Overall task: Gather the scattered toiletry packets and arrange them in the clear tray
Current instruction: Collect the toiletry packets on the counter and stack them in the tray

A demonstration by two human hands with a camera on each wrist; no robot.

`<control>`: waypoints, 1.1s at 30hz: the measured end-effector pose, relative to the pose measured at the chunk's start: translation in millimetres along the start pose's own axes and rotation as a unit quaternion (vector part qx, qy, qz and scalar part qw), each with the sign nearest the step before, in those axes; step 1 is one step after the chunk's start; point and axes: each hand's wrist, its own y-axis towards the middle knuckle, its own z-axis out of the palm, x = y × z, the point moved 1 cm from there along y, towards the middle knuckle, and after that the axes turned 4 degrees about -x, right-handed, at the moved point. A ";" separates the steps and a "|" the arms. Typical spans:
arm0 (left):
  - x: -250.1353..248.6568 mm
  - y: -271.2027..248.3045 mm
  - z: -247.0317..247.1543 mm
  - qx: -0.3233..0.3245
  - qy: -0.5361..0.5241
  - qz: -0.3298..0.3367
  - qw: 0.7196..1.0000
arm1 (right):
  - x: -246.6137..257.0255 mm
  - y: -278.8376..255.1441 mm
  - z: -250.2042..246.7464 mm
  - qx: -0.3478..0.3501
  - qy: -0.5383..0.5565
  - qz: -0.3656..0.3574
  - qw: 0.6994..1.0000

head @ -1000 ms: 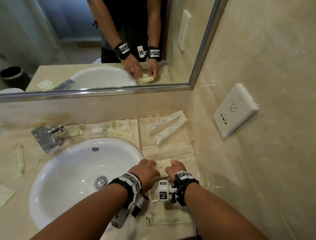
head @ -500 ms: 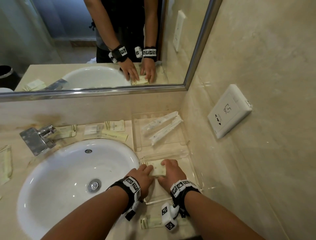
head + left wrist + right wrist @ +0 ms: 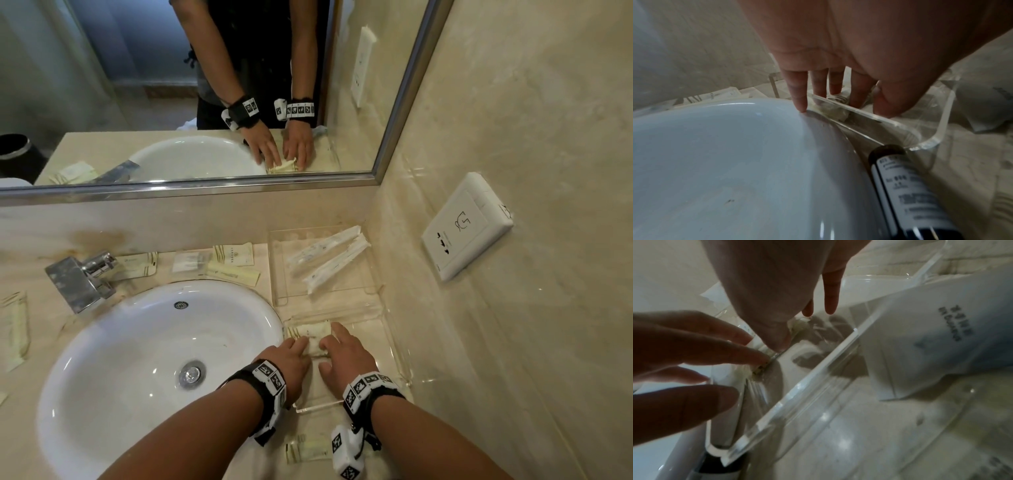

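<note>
Fig.: I have both hands in the near clear tray [image 3: 397,346], R of the sink [image 3: 137,359]. Left hand [image 3: 291,359] & right hand [image 3: 346,353] press a cream packet [image 3: 310,334] at the tray's far-left corner, fingers nearly straight, flat on it, not curled round. A second tray [image 3: 371,274] behind holds two long white sachets [image 3: 325,260]. Loose packets [image 3: 233,260] lie on the surface by the faucet [image 3: 80,277]; another [image 3: 308,452] sits near my wrists. Left wrist view only: little finger [image 3: 799,97] touches the sink rim, outside the tray wall.

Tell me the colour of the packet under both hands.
Pale cream packet with gold stripes; clearest in head view.
</note>
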 end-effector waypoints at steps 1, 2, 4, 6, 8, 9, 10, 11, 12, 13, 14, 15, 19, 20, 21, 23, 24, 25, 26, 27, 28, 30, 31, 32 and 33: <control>0.0 -0.5 -0.9 0.003 -0.004 -0.003 1.000 | -0.3 -2.7 -0.6 -0.002 -0.003 -0.003 1.000; 0.2 -0.5 -2.0 0.005 -0.009 -0.006 1.000 | 0.4 -4.9 -1.6 -0.007 -0.009 -0.010 1.000; -0.1 -0.5 -4.6 0.008 -0.014 -0.011 1.000 | 3.6 -9.3 -2.6 -0.026 -0.029 -0.037 0.999; -1.3 -0.2 -7.4 0.010 -0.010 -0.015 1.000 | 8.2 -12.7 -2.3 -0.051 -0.057 -0.076 0.994; -2.2 1.2 -8.0 0.010 -0.009 -0.016 1.000 | 10.4 -14.0 -0.6 -0.057 -0.074 -0.103 0.990; -2.3 2.1 -7.7 0.011 -0.009 -0.016 1.000 | 11.7 -13.8 0.4 -0.042 -0.075 -0.110 0.990; -2.5 2.9 -7.1 0.011 -0.009 -0.016 1.000 | 13.0 -13.9 1.2 -0.019 -0.076 -0.113 0.990; -2.9 3.4 -6.7 0.011 -0.010 -0.016 1.000 | 14.2 -14.7 1.8 0.003 -0.078 -0.115 0.990; -3.3 4.1 -6.4 0.009 -0.012 -0.017 1.000 | 15.3 -15.8 1.9 0.015 -0.078 -0.117 0.990; -3.6 4.4 -6.4 0.007 -0.013 -0.019 1.000 | 16.5 -17.3 1.5 0.023 -0.074 -0.117 0.990; -4.1 4.8 -6.3 0.004 -0.013 -0.020 1.000 | 18.3 -19.1 -0.1 0.031 -0.061 -0.113 0.991; -4.7 4.6 -6.5 0.002 -0.013 -0.021 1.000 | 19.2 -20.3 -1.7 0.042 -0.045 -0.109 0.992; -5.8 3.7 -7.8 0.009 -0.019 -0.028 0.999 | 12.3 -13.0 -2.7 0.091 -0.038 -0.099 0.990; -6.2 3.7 -8.2 0.013 -0.020 -0.029 0.999 | 9.9 -10.0 -1.9 0.102 -0.046 -0.098 0.989; -6.5 3.6 -8.7 0.017 -0.020 -0.029 0.999 | 8.2 -7.3 -1.2 0.111 -0.051 -0.098 0.988; -6.9 2.6 -10.3 0.022 -0.021 -0.031 0.999 | 7.3 -4.0 0.3 0.117 -0.055 -0.095 0.987; -6.9 2.2 -10.7 0.024 -0.021 -0.030 0.999 | 7.5 -3.2 1.6 0.118 -0.054 -0.093 0.987; -6.9 1.8 -10.9 0.026 -0.021 -0.030 0.999 | 7.3 -2.5 3.3 0.118 -0.055 -0.091 0.987; -6.9 1.8 -10.9 0.031 -0.022 -0.030 0.999 | 7.1 -2.3 5.0 0.120 -0.056 -0.089 0.987; -6.7 1.6 -10.7 0.035 -0.023 -0.030 0.999 | 7.0 -1.7 6.0 0.123 -0.059 -0.088 0.987; -6.5 1.7 -10.2 0.040 -0.025 -0.031 0.998 | 6.9 -1.3 6.2 0.127 -0.063 -0.088 0.986; -5.4 2.2 -10.6 0.048 -0.025 -0.029 0.998 | 7.2 0.4 4.4 0.136 -0.071 -0.090 0.984; -4.8 2.5 -10.5 0.051 -0.022 -0.026 0.998 | 6.9 1.3 3.9 0.140 -0.077 -0.093 0.983; -4.2 2.7 -10.1 0.053 -0.020 -0.023 0.998 | 6.7 2.1 3.8 0.143 -0.083 -0.094 0.982; -3.3 2.8 -9.7 0.055 -0.018 -0.021 0.998 | 6.6 3.5 4.6 0.144 -0.089 -0.095 0.981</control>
